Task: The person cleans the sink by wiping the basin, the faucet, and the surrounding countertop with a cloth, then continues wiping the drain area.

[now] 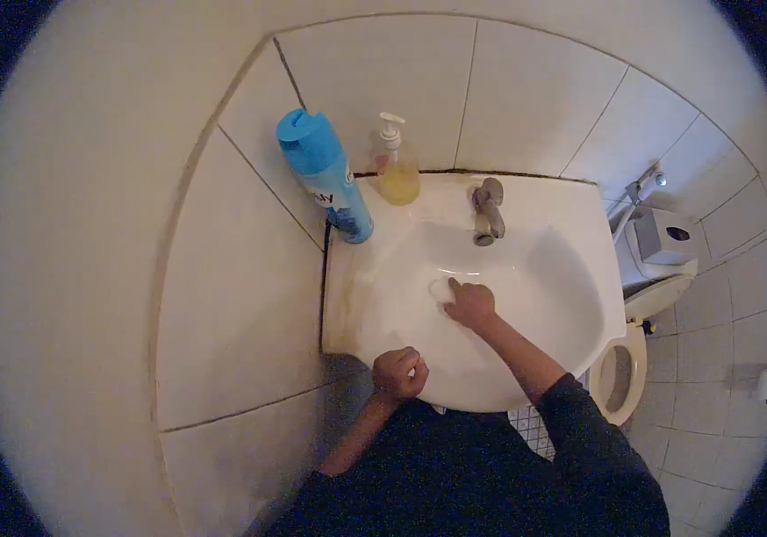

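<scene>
Inside the white sink [527, 309], my right hand [473, 306] is low in the basin, its finger and thumb curled at a small white round thing [440, 289]. Its exact kind is too faint to make out against the white. At the sink's front left rim, my left hand [399, 373] is closed with the fingers folded in. A small pale patch shows between its fingers, but what it holds, if anything, is hidden. The tap [489, 213] stands behind my right hand, at the back of the sink.
A blue spray can [325, 174] and a pump bottle of yellowish liquid [398, 174] stand on the sink's back left ledge. Tiled wall [240, 295] closes in the left side. On the right are a toilet [618, 380] and a grey tissue box [664, 237].
</scene>
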`<action>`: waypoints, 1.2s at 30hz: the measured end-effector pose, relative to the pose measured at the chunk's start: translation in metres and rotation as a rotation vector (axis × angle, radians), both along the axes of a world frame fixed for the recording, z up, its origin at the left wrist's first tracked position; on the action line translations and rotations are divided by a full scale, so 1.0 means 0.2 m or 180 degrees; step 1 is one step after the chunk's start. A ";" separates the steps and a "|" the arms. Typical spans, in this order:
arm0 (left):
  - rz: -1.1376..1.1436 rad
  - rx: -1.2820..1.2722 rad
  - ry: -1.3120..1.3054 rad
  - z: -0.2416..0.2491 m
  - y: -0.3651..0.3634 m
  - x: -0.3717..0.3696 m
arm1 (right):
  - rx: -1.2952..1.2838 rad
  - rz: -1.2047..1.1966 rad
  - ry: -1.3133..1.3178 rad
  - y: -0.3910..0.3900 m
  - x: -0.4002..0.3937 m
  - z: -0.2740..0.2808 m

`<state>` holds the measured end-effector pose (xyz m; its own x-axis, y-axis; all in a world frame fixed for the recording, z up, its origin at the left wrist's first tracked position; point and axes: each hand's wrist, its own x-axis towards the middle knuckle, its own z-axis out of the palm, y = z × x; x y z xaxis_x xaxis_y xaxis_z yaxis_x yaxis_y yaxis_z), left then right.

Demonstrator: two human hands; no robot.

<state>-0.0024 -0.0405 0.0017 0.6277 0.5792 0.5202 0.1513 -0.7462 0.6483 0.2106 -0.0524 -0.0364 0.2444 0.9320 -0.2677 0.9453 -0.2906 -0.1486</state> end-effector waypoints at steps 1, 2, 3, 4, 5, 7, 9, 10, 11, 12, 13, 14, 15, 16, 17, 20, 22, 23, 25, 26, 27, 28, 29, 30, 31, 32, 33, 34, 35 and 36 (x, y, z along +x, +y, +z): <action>-0.0023 -0.0041 -0.0008 0.01 0.00 0.00 | -0.0013 -0.0072 0.0134 0.01 -0.05 -0.01; -0.0061 -0.0078 -0.0019 0.01 0.00 0.00 | -0.0022 -0.0157 0.0265 0.02 -0.10 -0.02; -0.0065 -0.0075 -0.0026 0.02 0.00 0.01 | 0.0193 -0.0003 0.0334 -0.01 -0.19 -0.02; -0.0112 -0.0089 0.0088 0.02 0.00 0.00 | 0.0025 0.0274 0.0535 -0.04 -0.23 0.06; -0.0151 -0.0095 0.0198 0.02 0.01 0.00 | 0.0066 0.0305 0.0496 -0.03 -0.20 0.05; -0.0079 -0.0051 0.0189 0.01 -0.01 0.00 | 0.0090 0.0322 0.0470 -0.02 -0.12 0.06; 0.0014 0.0023 0.0165 0.01 0.00 0.00 | -0.0208 -0.0469 0.0254 0.07 -0.03 0.10; -0.0004 -0.0023 0.0191 0.01 0.00 0.00 | -0.0200 -0.0459 0.0254 0.08 -0.05 0.06; -0.0035 -0.0075 0.0216 0.01 0.00 0.00 | -0.0025 -0.0333 0.0237 0.09 -0.11 -0.02; -0.0049 -0.0068 0.0211 0.01 0.00 0.00 | 0.0153 -0.0216 0.0214 0.09 -0.16 -0.07; -0.0083 -0.0101 0.0182 0.02 0.00 0.00 | 0.0070 -0.0055 0.0504 0.06 -0.23 0.03; -0.0109 -0.0132 0.0157 0.02 0.00 0.00 | 0.0077 -0.0057 0.0506 0.04 -0.23 0.02; -0.0106 -0.0125 0.0162 0.02 0.00 0.00 | 0.0228 0.0027 0.0526 0.02 -0.21 0.00; -0.0140 -0.0148 0.0185 0.02 0.00 0.00 | 0.0380 0.0111 0.0544 0.01 -0.18 -0.03; -0.0172 -0.0162 0.0206 0.02 0.00 0.00 | 0.0278 0.0002 0.0424 0.03 -0.12 -0.05; -0.0069 -0.0142 0.0191 0.05 -0.01 0.00 | 0.0510 -0.0628 0.0270 0.16 0.02 -0.08; -0.0036 -0.0088 0.0247 0.03 -0.01 0.00 | 0.0529 -0.0616 0.0262 0.20 0.00 0.03; -0.0002 -0.0051 0.0285 0.02 -0.01 0.00 | 0.0533 -0.0602 0.0235 0.21 -0.01 0.07; -0.0033 -0.0082 0.0279 0.05 -0.01 0.00 | 0.0592 -0.0573 0.0216 0.22 -0.01 0.06; -0.0073 -0.0113 0.0277 0.05 0.00 0.00 | 0.0652 -0.0553 0.0200 0.21 -0.01 0.05; -0.0074 -0.0120 0.0278 0.05 0.00 0.00 | 0.0645 -0.0555 0.0201 0.21 -0.01 0.02; -0.0040 -0.0080 0.0317 0.04 0.00 0.00 | 0.0645 -0.0443 0.0070 0.22 0.00 -0.01; -0.0005 -0.0044 0.0355 0.03 -0.01 0.00 | 0.0640 -0.0329 -0.0061 0.22 0.00 -0.03; -0.0020 -0.0052 0.0342 0.02 -0.01 0.02 | 0.0632 -0.0342 -0.0076 0.23 0.01 -0.05; -0.0056 -0.0135 0.0275 0.02 -0.01 0.01 | 0.0540 -0.0436 -0.0078 0.25 0.00 -0.06; -0.0088 -0.0206 0.0206 0.02 -0.01 0.01 | 0.0461 -0.0527 -0.0082 0.26 -0.01 -0.07; -0.0095 -0.0184 0.0193 0.02 -0.01 0.01 | 0.0483 -0.0534 -0.0093 0.26 0.01 -0.06; -0.0108 -0.0147 0.0193 0.03 -0.01 0.01 | 0.0318 -0.0459 0.0046 0.27 0.03 -0.05; -0.0117 -0.0112 0.0195 0.03 -0.01 0.01 | 0.0149 -0.0381 0.0186 0.26 0.06 -0.04; -0.0116 -0.0086 0.0184 0.02 -0.01 0.01 | 0.0176 -0.0380 0.0176 0.24 0.08 -0.02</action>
